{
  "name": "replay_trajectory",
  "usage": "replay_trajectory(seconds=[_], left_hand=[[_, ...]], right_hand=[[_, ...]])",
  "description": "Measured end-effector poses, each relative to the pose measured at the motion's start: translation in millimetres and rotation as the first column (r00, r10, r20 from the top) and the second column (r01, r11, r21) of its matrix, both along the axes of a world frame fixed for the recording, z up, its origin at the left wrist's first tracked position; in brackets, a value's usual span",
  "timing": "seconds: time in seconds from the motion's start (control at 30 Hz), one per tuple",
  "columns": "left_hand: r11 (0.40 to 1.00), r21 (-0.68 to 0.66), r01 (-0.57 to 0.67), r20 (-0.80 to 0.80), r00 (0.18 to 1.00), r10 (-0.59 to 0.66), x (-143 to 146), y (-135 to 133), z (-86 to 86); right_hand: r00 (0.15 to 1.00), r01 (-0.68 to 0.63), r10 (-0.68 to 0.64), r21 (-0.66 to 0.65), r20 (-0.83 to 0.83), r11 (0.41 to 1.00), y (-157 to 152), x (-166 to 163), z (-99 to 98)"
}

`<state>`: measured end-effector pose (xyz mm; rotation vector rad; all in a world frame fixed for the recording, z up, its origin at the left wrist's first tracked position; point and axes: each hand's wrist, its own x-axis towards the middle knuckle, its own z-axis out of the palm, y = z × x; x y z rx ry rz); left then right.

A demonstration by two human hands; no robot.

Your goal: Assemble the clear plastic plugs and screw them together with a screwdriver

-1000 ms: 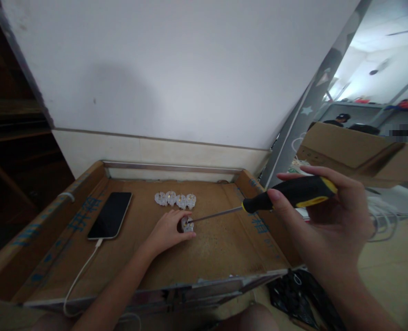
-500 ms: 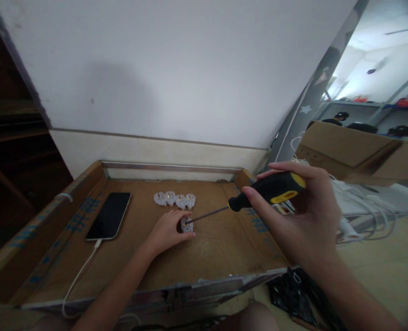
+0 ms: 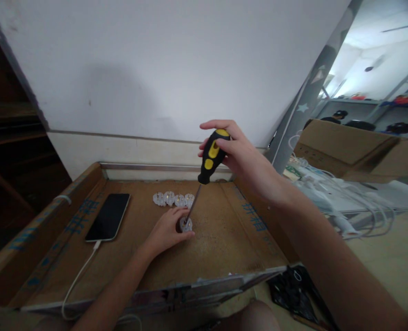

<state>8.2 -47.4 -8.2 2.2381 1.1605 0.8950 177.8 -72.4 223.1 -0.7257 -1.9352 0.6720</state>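
Note:
My left hand (image 3: 169, 230) rests on the cardboard surface, thumb and fingers closed around a small clear plastic piece (image 3: 186, 225) with metal inside. In my right hand (image 3: 238, 149) is a screwdriver (image 3: 211, 158) with a black and yellow handle, held steeply upright. Its shaft runs down to the clear piece, and the tip meets it at the top; exactly what it engages is too small to make out. Just behind my left hand, several similar clear plastic pieces (image 3: 174, 199) lie side by side in a row.
A smartphone (image 3: 109, 217) with a white cable (image 3: 80, 271) plugged in lies on the left. Wooden side rails edge the cardboard-lined tabletop (image 3: 221, 243). White cords (image 3: 335, 207) and an open cardboard box (image 3: 348, 147) are at the right. People (image 3: 338, 116) show in the background.
My right hand has swung left and up, tilting the screwdriver from a slant to a steep angle, its tip still at the clear piece. My left hand stays in place.

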Motion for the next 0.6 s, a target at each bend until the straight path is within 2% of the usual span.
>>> replay_trajectory(seconds=[0.1,0.27,0.33,0.43,0.6], left_hand=[[0.998,-0.055,-0.006,-0.019,1.0,0.005,0.7,0.0,-0.5],[0.996,-0.087,-0.005,0.008,1.0,0.006,1.4,-0.3,-0.1],[0.995,-0.102,-0.015,0.009,1.0,0.016,1.8,-0.1,0.0],[0.994,-0.105,-0.014,0.012,1.0,0.015,2.3,0.5,-0.3],[0.994,-0.103,-0.023,0.002,1.0,0.023,2.1,1.0,-1.6]], right_hand=[[0.999,0.029,-0.03,0.039,0.014,0.999,-4.3,-5.4,1.5],[0.948,0.185,-0.163,0.055,-0.275,0.981,5.1,-20.2,-12.0],[0.937,0.137,-0.121,0.028,-0.327,0.99,10.1,-26.7,-14.4],[0.925,-0.007,-0.012,-0.049,-0.38,0.999,14.4,-33.4,-14.1],[0.868,-0.116,0.038,-0.127,-0.496,0.985,12.6,-32.6,-13.0]])
